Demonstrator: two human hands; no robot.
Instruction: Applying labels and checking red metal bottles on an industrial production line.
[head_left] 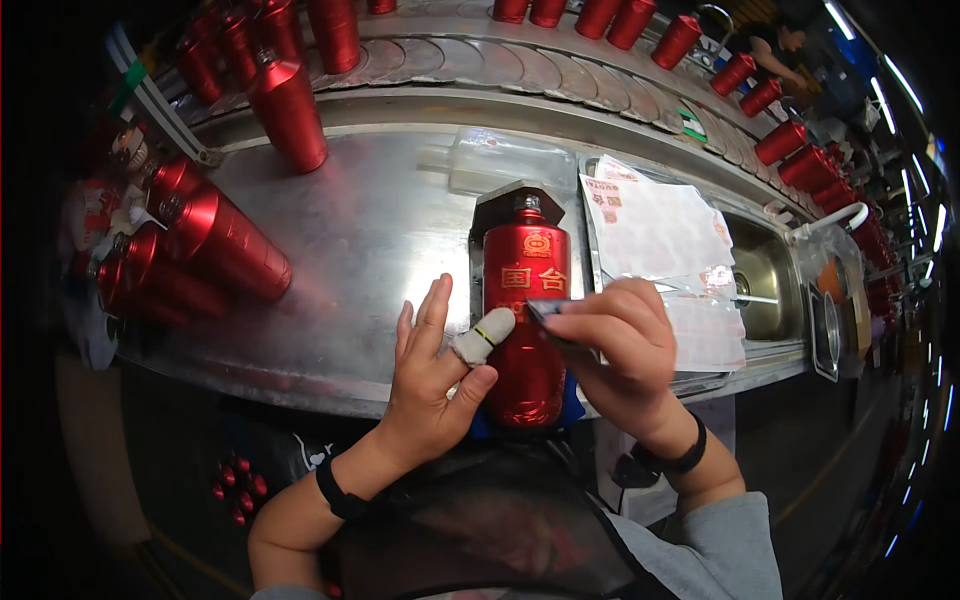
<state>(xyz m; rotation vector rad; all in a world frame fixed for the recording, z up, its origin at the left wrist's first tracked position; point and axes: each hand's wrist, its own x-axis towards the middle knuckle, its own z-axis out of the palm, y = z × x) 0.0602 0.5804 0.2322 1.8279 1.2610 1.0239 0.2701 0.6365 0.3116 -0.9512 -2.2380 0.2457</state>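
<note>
Your left hand [432, 375] rests open-fingered against the red bottle [525, 320], lying lengthwise near-to-far; your right hand [620, 350] pinches perhaps a small dark label [548, 312] over it.

Overhead light glares white off the steel tabletop [340, 240], while the fisheye rim bends, blurs and falls dark.

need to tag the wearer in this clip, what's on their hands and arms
Bare hands. The left hand has a whitish finger cot with a yellow-green band on the index finger and a black band on the wrist. The right hand has a black wristband too, with a grey sleeve further up.
</note>
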